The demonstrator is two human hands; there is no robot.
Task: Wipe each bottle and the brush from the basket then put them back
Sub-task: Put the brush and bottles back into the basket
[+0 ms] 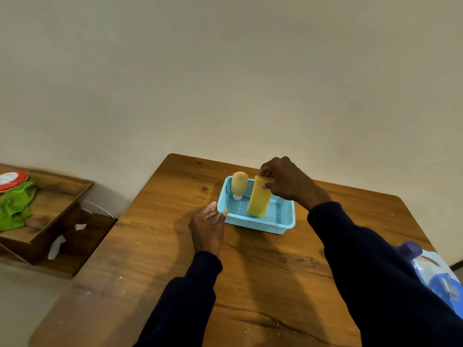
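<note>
right hand [288, 181]: fingers clamped on the top of the tall yellow plastic bottle [258, 201], which stands upright mid-frame in the light-blue mesh plastic basket [285, 221].
left hand [208, 221]: fingers loose, touching the basket's left rim and gripping nothing.
tip risk: the rounded tan bottle [239, 184] stands on its white cap in the basket's upper-left corner. A knock would likely topple it.
slide risk: the basket may skid on the wooden counter [250, 271] if unbraced.
brush: not visible.
</note>
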